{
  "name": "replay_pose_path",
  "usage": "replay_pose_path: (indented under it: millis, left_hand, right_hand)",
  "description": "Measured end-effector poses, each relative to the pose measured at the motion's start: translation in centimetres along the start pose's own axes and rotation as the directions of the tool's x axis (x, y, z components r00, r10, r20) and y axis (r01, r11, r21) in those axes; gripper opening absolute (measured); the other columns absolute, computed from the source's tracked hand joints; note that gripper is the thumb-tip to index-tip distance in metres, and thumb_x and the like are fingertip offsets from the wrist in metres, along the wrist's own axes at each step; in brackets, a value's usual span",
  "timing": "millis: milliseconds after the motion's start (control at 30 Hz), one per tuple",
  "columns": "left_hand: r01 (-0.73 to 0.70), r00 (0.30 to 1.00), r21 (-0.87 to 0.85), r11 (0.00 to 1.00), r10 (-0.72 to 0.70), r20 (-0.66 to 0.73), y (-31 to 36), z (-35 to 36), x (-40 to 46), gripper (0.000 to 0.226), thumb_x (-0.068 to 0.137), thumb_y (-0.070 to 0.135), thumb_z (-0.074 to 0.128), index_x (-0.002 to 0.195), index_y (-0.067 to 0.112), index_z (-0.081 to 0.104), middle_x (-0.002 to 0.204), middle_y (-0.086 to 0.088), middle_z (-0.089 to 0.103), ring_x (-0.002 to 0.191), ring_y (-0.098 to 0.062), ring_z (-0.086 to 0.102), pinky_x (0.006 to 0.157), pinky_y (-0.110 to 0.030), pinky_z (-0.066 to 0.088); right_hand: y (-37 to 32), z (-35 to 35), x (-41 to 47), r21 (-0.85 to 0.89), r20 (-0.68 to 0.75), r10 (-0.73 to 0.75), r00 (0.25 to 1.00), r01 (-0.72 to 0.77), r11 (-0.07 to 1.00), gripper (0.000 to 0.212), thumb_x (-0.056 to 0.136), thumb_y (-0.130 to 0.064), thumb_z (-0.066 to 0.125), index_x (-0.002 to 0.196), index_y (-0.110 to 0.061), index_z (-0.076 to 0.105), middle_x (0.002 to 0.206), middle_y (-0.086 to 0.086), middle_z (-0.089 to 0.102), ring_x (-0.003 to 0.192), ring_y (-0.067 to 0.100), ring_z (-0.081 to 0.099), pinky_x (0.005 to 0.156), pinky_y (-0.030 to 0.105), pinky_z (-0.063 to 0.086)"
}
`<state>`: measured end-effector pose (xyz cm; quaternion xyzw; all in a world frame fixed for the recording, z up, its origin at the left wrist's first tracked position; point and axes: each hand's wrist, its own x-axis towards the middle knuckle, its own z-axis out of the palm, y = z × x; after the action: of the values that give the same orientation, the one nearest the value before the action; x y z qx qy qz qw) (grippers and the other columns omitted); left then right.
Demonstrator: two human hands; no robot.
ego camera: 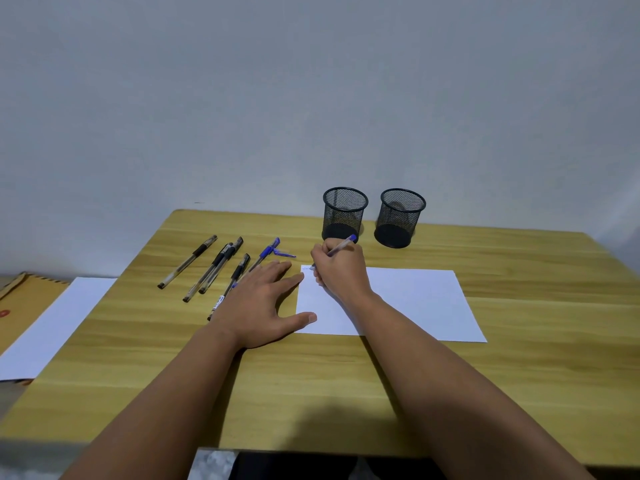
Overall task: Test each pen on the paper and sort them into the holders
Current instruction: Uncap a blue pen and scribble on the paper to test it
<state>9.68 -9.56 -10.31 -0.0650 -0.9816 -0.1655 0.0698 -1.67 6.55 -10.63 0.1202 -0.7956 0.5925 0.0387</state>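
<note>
Bare table lies right of the paper; loose pens crowd the left, two holders behind

On the surface before you, the paper lies right of centre, with two holders behind it: the left holder and, just beside it, the right holder. Left of the paper lies a row of pens, with a loose cap at the row's far right end. Further left, a second sheet overhangs the surface's edge, lying partly on an envelope.
</note>
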Motion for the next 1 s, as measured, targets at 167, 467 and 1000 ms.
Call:
replay_pose_path:
  millis: [167, 467, 1000]
  left_hand:
    - [-0.004, 1.000, -0.008, 1.000, 0.004, -0.007, 0.0, 0.1, 0.0, 0.093, 0.076, 0.092, 0.042, 0.153, 0.041, 0.038, 0.166, 0.010, 0.027, 0.153, -0.011, 0.018, 0.124, -0.043, 0.023]
    - [-0.006, 1.000, -0.003, 1.000, 0.006, -0.009, 0.0, 0.0, 0.0, 0.093, 0.076, 0.092, 0.041, 0.153, 0.041, 0.037, 0.165, 0.009, 0.027, 0.153, -0.012, 0.018, 0.124, -0.044, 0.023]
    - [-0.008, 1.000, -0.001, 1.000, 0.008, -0.030, 0.1, -0.1, -0.1, 0.093, 0.076, 0.090, 0.043, 0.153, 0.039, 0.040, 0.165, 0.010, 0.028, 0.153, -0.010, 0.018, 0.124, -0.043, 0.023]
  right_hand:
    - [-0.1, 0.0, 0.0, -0.022, -0.006, 0.009, 1.000, -0.009, 1.000, 0.039, 0.100, -0.018, 0.061, 0.065, -0.001, 0.053, 0.052, 0.013, 0.054, 0.053, 0.042, 0.065, 0.047, 0.045, 0.055]
    - [-0.3, 0.0, -0.2, -0.069, -0.020, -0.004, 1.000, 0.002, 0.998, 0.039, 0.099, -0.017, 0.060, 0.063, -0.007, 0.051, 0.059, 0.027, 0.057, 0.048, 0.038, 0.060, 0.046, 0.037, 0.052]
    - [-3.3, -2.5, 0.4, 0.305, -0.038, 0.227, 0.973, -0.205, 0.930, 0.037, 0.106, -0.029, 0.067, 0.079, -0.006, 0.059, 0.055, 0.011, 0.052, 0.039, 0.014, 0.046, 0.040, 0.022, 0.038]
